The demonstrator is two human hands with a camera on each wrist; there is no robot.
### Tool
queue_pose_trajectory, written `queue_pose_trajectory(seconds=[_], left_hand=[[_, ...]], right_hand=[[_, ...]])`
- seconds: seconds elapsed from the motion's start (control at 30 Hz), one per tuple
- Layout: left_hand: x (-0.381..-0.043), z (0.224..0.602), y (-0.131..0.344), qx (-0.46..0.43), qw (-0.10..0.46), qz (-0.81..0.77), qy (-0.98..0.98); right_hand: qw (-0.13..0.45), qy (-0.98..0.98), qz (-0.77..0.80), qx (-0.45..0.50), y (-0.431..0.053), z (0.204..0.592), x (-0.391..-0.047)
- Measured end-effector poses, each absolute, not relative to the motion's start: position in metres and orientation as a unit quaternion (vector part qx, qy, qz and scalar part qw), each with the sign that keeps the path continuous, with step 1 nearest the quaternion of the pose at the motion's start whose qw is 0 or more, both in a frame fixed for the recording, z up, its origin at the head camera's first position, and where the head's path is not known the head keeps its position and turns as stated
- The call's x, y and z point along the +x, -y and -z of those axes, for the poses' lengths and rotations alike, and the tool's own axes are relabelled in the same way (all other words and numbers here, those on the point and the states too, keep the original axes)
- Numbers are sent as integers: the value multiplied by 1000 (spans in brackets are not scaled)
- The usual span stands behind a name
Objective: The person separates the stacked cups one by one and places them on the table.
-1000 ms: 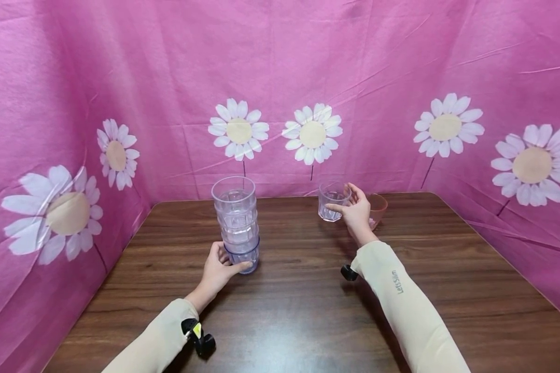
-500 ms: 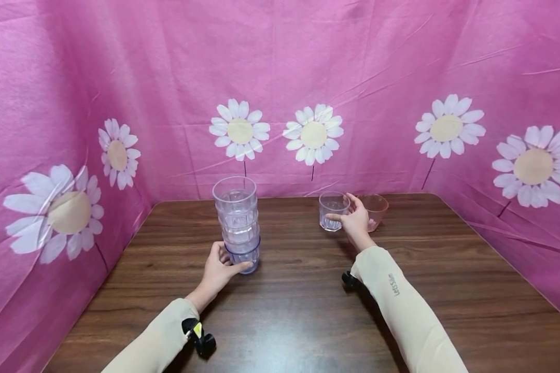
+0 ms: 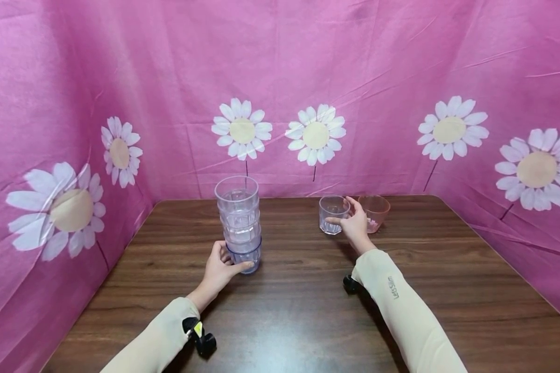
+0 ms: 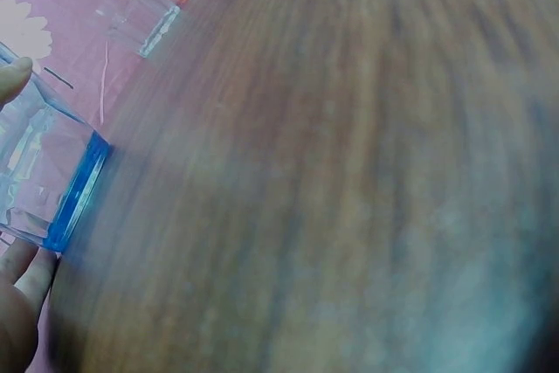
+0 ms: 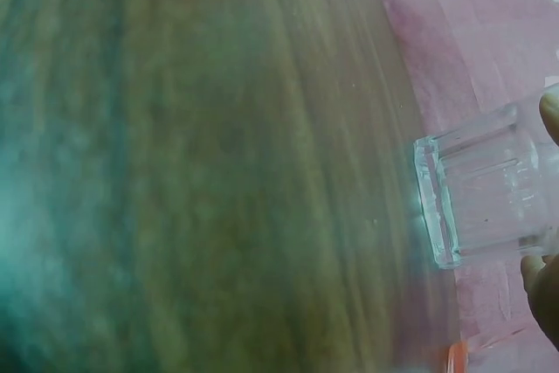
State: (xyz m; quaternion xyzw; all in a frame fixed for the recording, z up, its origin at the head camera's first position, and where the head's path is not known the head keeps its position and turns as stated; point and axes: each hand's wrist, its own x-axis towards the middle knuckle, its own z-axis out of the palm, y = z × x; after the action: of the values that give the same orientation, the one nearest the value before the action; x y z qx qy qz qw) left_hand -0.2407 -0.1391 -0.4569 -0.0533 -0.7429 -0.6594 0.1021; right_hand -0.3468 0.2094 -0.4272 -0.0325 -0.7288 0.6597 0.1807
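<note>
A tall stack of clear plastic cups [image 3: 239, 217] stands upright on the left half of the table, the lowest one blue-tinted [image 3: 245, 259]. My left hand [image 3: 218, 269] grips that bottom cup, thumb across its front and fingers behind. In the left wrist view its blue base [image 4: 80, 189] meets the wood. Farther back and to the right, my right hand [image 3: 354, 224] holds a single clear cup [image 3: 332, 210] by its side, thumb in front. That cup is upright, and its base [image 5: 437, 203] appears to touch the table in the right wrist view.
Just right of the right hand, a pinkish-orange clear cup [image 3: 378, 210] stands near the table's back edge, partly hidden by the fingers. The brown wooden table [image 3: 289, 300] is enclosed by a pink curtain [image 3: 280, 62] printed with daisies.
My right hand has lowered the single clear cup from above the table onto its surface. The pinkish-orange cup shows more now. My left hand and the stack keep their place.
</note>
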Motion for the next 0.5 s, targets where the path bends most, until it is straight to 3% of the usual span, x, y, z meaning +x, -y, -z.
queue_pose_trajectory(seconds=[0.5], left_hand=[[-241, 455, 139, -51, 95, 664, 740]], right_hand=[[203, 825, -528, 2, -209, 423, -347]])
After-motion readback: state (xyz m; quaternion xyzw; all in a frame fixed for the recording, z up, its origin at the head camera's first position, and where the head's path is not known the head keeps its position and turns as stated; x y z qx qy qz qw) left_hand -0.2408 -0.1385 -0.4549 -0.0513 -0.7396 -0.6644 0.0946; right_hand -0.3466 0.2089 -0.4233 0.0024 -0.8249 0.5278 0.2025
